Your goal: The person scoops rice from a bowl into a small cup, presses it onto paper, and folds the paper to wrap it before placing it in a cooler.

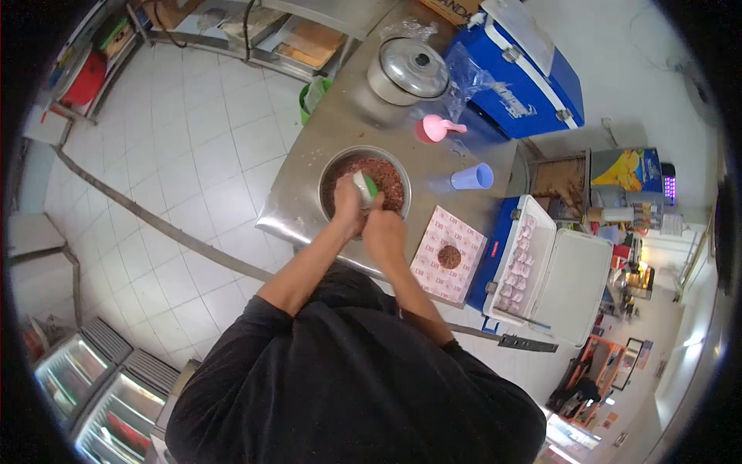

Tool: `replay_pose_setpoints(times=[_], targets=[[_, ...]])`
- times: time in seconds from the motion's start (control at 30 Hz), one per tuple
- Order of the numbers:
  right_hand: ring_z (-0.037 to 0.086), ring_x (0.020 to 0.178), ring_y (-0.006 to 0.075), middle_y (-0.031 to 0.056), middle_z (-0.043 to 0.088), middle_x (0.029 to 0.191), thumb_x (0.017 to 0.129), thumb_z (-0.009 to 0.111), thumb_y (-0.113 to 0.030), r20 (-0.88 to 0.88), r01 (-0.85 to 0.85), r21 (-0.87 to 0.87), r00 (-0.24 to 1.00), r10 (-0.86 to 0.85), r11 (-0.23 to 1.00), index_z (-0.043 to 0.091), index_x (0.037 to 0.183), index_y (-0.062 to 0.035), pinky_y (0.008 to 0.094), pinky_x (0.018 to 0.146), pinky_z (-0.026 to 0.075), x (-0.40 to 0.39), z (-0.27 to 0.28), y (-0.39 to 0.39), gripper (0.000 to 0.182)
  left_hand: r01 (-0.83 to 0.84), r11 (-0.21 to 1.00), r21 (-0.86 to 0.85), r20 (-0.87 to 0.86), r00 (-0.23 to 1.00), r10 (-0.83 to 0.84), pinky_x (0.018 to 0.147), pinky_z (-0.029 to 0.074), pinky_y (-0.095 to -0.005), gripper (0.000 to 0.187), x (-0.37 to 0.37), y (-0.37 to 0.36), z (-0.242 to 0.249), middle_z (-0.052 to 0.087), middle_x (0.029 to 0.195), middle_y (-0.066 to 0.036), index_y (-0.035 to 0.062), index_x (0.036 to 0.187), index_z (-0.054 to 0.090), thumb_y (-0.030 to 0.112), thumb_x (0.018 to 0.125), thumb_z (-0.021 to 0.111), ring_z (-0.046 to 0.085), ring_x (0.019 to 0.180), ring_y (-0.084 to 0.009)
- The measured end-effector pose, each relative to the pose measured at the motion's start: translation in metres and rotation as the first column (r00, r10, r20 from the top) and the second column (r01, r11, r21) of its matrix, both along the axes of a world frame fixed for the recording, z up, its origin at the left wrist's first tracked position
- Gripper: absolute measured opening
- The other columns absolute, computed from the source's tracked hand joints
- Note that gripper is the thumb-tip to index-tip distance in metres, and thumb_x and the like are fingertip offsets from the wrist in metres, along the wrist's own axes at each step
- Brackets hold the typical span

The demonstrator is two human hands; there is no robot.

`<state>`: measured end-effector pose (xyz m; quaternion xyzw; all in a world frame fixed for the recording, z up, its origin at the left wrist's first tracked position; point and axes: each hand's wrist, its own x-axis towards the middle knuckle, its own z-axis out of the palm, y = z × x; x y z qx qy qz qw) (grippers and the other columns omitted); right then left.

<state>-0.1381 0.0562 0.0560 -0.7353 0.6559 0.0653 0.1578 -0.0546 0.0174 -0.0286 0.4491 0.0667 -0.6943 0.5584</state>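
Note:
A round metal bowl (325, 172) of reddish-brown ground meat (390, 172) stands near the front edge of the steel table. Over its near side, my left hand (348, 203) is wrapped round a small white and green cup-like container (363, 184), tilted above the meat. My right hand (384, 226) is closed just beside it at the bowl's near rim; whatever its fingers grip is hidden. To the right, a flat round meat patty (449, 257) lies on a pink printed paper sheet (433, 280).
A lidded pot (410, 69), a pink scoop (437, 128) and a purple-blue cup (473, 177) are on the steel table (309, 166). At the back stands a blue cooler (514, 77). An opened cooler (495, 259) with pink-wrapped packets (516, 271) sits at the right.

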Motion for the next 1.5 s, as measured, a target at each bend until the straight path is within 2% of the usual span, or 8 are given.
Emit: replay_pose_setpoints(times=[0.2, 0.47, 0.57, 0.67, 1.17, 1.37, 1.4, 1.5], targets=[[0.071, 0.071, 0.0407, 0.0225, 0.070, 0.076, 0.094, 0.049, -0.015, -0.028, -0.111, 0.000, 0.993, 0.111, 0.994, 0.043, 0.147, 0.0032, 0.0526, 0.064, 0.055, -0.018, -0.010, 0.014, 0.056, 0.287, 0.951, 0.117, 0.100, 0.949, -0.299, 0.084, 0.053, -0.0526, 0.034, 0.020, -0.005, 0.010, 0.064, 0.107, -0.007, 0.0166, 0.117, 0.063, 0.040, 0.103, 0.043, 0.063, 0.100, -0.0220], [0.072, 0.075, 0.0363, 0.0188, 0.072, 0.080, 0.095, 0.053, -0.015, 0.063, 0.130, -0.099, 0.990, -0.124, 0.987, 0.064, 0.131, -0.0059, 0.0477, 0.069, 0.056, -0.061, 0.059, -0.006, 0.039, 0.173, 0.983, -0.061, -0.098, 0.979, -0.179, 0.089, 0.055, -0.0499, 0.039, 0.043, -0.005, 0.011, 0.067, 0.117, -0.006, 0.0146, 0.120, 0.063, 0.036, 0.104, 0.036, 0.064, 0.109, -0.0233], [0.070, 0.083, 0.0378, 0.0221, 0.071, 0.087, 0.097, 0.056, -0.017, 0.619, 0.154, -0.035, 0.779, -0.099, 0.987, 0.069, 0.122, -0.0042, 0.0463, 0.077, 0.054, -0.079, 0.016, -0.020, 0.031, 0.076, 0.989, -0.129, -0.147, 0.985, -0.095, 0.083, 0.056, -0.0465, 0.034, 0.042, -0.005, 0.022, 0.069, 0.106, -0.004, 0.0163, 0.114, 0.065, 0.038, 0.101, 0.042, 0.067, 0.098, -0.0218], [0.068, 0.089, 0.0393, 0.0265, 0.069, 0.093, 0.099, 0.056, -0.019, 0.681, 0.170, 0.348, 0.630, -0.374, 0.922, 0.070, 0.116, -0.0025, 0.0449, 0.081, 0.051, -0.061, -0.007, -0.017, 0.027, 0.038, 0.988, -0.150, -0.164, 0.984, -0.063, 0.082, 0.057, -0.0450, 0.035, 0.034, -0.008, 0.013, 0.070, 0.104, -0.004, 0.0135, 0.113, 0.066, 0.036, 0.102, 0.041, 0.068, 0.096, -0.0207], [0.055, 0.065, 0.0155, 0.0109, 0.059, 0.066, 0.102, 0.056, -0.023, 0.735, -0.132, 0.220, 0.674, -0.075, 0.966, 0.073, 0.097, 0.0037, 0.0355, 0.063, 0.045, -0.081, -0.017, -0.043, 0.032, 0.195, 0.966, -0.166, -0.108, 0.971, -0.215, 0.088, 0.058, -0.0490, 0.038, 0.047, 0.008, 0.009, 0.066, 0.118, -0.009, 0.0110, 0.122, 0.060, 0.037, 0.106, 0.037, 0.065, 0.111, -0.0263], [0.067, 0.080, 0.0325, 0.0181, 0.072, 0.087, 0.104, 0.053, -0.034, 0.532, 0.011, 0.276, 0.831, -0.162, 0.961, 0.069, 0.118, 0.0000, 0.0407, 0.078, 0.052, -0.090, -0.001, -0.057, 0.040, 0.042, 0.982, -0.185, -0.089, 0.994, -0.059, 0.081, 0.061, -0.0459, 0.041, 0.086, 0.015, 0.047, 0.066, 0.117, -0.011, 0.0076, 0.124, 0.057, 0.035, 0.108, 0.031, 0.068, 0.103, -0.0275], [0.063, 0.112, 0.0376, 0.0264, 0.066, 0.119, 0.101, 0.056, -0.043, 0.348, 0.067, 0.058, 0.934, -0.083, 0.996, 0.054, 0.138, 0.0046, 0.0455, 0.098, 0.047, -0.070, -0.011, -0.043, 0.060, 0.061, 0.956, -0.287, -0.117, 0.988, -0.098, 0.080, 0.061, -0.0452, 0.040, 0.092, 0.020, 0.061, 0.067, 0.116, -0.011, 0.0065, 0.124, 0.057, 0.033, 0.109, 0.031, 0.068, 0.103, -0.0262], [0.055, 0.125, 0.0407, 0.0339, 0.046, 0.142, 0.083, 0.081, -0.042, 0.636, 0.008, -0.265, 0.753, 0.169, 0.964, 0.034, 0.149, 0.0095, 0.0451, 0.102, 0.046, -0.049, 0.021, -0.015, 0.096, 0.110, 0.949, -0.296, -0.103, 0.984, -0.146, 0.090, 0.060, -0.0469, 0.040, 0.080, 0.028, 0.077, 0.064, 0.124, -0.011, 0.0058, 0.127, 0.056, 0.032, 0.108, 0.032, 0.066, 0.114, -0.0256]])
